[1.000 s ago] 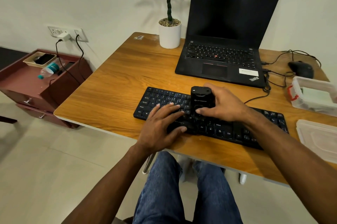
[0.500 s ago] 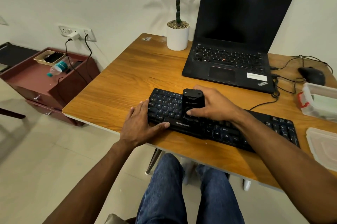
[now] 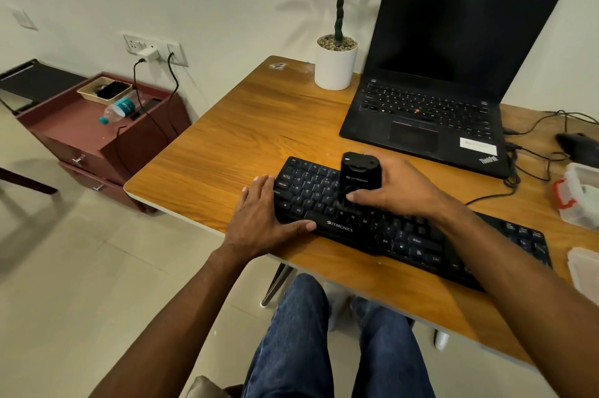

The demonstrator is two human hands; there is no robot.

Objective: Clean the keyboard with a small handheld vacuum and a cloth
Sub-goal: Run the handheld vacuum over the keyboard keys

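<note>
1. While a wooden desk (image 3: 227, 138) fills the view, a black keyboard (image 3: 405, 235) lies along its near edge, long axis left to right.
2. Left hand (image 3: 262, 219) lies flat, bracing the keyboard's left end.
3. Right hand (image 3: 398, 190) grips the handheld vacuum (image 3: 358, 177) upright on the left-side keys; uncleaned keys likely extend rightward.

The wooden desk (image 3: 227, 144) bears keyboard (image 3: 405, 235), laptop (image 3: 421, 112), potted plant (image 3: 335, 63), mouse (image 3: 577, 146).
</note>
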